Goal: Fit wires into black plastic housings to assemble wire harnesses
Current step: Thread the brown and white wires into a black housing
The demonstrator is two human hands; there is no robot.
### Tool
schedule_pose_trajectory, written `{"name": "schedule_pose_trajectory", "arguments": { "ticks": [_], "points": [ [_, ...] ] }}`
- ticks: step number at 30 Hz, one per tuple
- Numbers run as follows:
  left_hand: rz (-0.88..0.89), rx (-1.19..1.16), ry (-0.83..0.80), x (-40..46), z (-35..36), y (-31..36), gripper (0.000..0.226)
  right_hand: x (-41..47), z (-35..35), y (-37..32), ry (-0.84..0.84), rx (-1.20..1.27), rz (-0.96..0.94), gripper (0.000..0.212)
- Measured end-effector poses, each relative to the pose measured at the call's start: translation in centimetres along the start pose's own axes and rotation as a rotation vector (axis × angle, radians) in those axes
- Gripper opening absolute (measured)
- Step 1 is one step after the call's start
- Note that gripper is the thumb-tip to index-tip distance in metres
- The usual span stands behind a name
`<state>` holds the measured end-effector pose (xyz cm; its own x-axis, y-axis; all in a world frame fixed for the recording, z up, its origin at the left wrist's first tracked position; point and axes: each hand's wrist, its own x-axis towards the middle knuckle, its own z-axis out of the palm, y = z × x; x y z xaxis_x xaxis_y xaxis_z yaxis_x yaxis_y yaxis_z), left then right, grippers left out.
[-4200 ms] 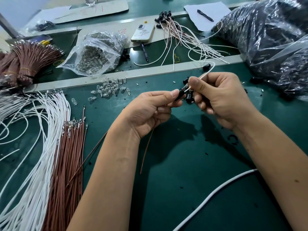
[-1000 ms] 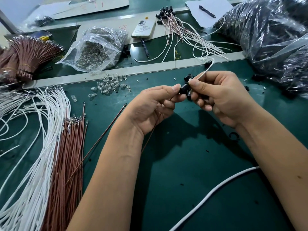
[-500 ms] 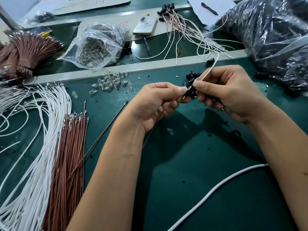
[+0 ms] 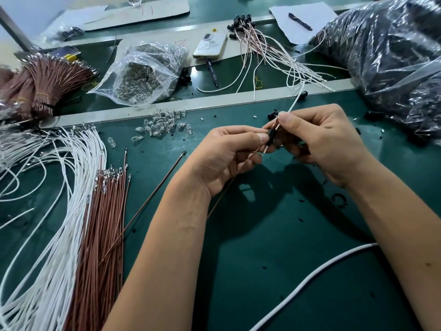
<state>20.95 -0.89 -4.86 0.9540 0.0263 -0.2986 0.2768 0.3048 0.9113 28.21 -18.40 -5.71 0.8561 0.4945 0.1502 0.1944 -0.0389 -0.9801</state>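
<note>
A small black plastic housing (image 4: 270, 137) is held above the green mat between both hands. My left hand (image 4: 226, 156) pinches its lower end, with a brown wire (image 4: 229, 185) trailing down under the palm. My right hand (image 4: 319, 139) pinches a white wire (image 4: 296, 101) and a brown wire end at the housing's top. The white wire runs up toward the grey rail. More black housings (image 4: 273, 114) lie just behind my right thumb.
Loose white wires (image 4: 59, 211) and brown wires (image 4: 105, 223) lie at the left, with one single brown wire (image 4: 152, 197) beside them. Clear bulbs (image 4: 162, 126) are scattered near a bag of bulbs (image 4: 143, 75). Finished harnesses (image 4: 269, 48), a phone (image 4: 211, 44) and a big black-parts bag (image 4: 393, 56) sit behind.
The housing has turned upright between my fingers, and wire ends now show at both its top and bottom. Both hands stay close together at the same spot.
</note>
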Motion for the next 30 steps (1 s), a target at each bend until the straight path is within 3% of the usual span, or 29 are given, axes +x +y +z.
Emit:
{"name": "schedule_pose_trajectory", "arguments": {
  "ticks": [9,20,27,30],
  "points": [
    [0.105,-0.181,0.164,0.5,0.2,0.0,0.012,-0.2,1.7,0.6,0.075,-0.04,-0.026,0.034],
    [0.124,-0.255,0.126,0.7,1.1,-0.3,0.009,-0.4,2.1,0.4,0.074,-0.034,-0.091,0.014],
    [0.18,-0.022,0.076,0.2,-0.5,0.2,0.029,-0.7,2.0,0.2,-0.031,-0.175,-0.093,0.023],
    [0.172,0.107,0.053,-0.2,-1.2,0.4,0.017,-0.8,2.0,-0.1,-0.087,-0.216,-0.093,0.023]
  ]
}}
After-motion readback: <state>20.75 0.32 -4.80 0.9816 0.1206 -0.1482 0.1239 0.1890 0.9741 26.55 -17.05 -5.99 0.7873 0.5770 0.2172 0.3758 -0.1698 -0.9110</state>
